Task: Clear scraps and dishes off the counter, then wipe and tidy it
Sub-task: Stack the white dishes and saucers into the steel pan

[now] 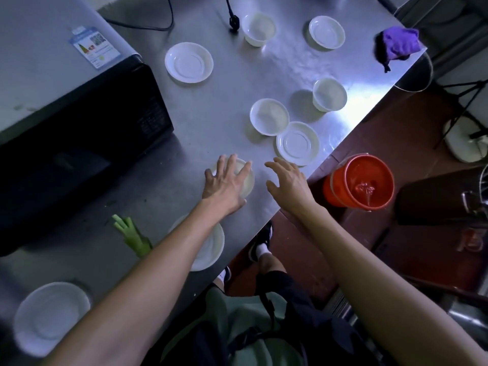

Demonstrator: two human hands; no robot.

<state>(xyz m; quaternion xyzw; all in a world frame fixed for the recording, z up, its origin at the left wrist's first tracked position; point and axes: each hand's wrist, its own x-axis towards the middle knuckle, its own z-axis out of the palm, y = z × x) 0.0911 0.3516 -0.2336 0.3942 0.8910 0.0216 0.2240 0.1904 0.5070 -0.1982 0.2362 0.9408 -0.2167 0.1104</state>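
Bowl (244, 178) at lower centre of the frame sits on the steel surface (211, 107) directly under the left hand (227, 184), whose fingers (232, 165) spread over its rim. Right hand (289, 182) hovers just right, fingers apart, holding nothing.

Five saucers (189, 62), four bowls (258, 29), one purple cloth (400, 44), one orange bucket (359, 180)
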